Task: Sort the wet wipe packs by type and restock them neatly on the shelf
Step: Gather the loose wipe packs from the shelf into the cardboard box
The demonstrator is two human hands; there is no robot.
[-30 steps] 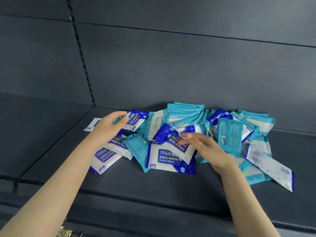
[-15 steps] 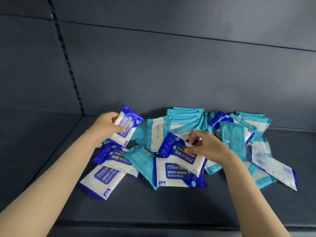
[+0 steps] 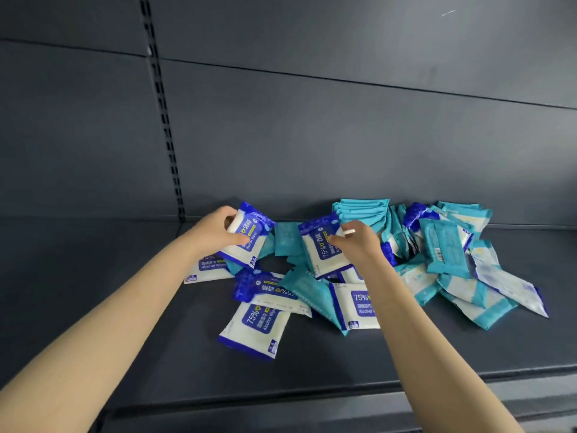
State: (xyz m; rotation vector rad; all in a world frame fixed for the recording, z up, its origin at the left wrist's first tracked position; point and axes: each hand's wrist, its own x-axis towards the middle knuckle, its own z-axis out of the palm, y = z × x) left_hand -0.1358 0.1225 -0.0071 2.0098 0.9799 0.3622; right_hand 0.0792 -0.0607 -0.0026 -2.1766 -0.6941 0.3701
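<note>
On the shelf [image 3: 140, 323], sorting under way. My left hand [image 3: 218, 231] grips a blue pack [image 3: 249, 237] by its upper end, raised at the left end of the heap. My right hand [image 3: 359, 245] pinches a second blue pack [image 3: 320, 248], tilted on edge near the heap's middle. Each grip is thus full, holding one alcohol-wipe pack.

Done, as far as can be seen: a teal stack [image 3: 363, 210] stands in order against the back panel [image 3: 312, 135], the only tidy group in view.

Left to do: loose blue packs [image 3: 256, 326] lie flat at the front, overlapping one another and a few teal ones. At the right end a teal jumble [image 3: 443, 248] sprawls at all angles, with at least one blue pack half buried in it. No row of blue packs is set up yet, and the bare shelf to the left looks the likely place for one. I judge the task to be at an early stage, with most packs unsorted and none faced forward.
</note>
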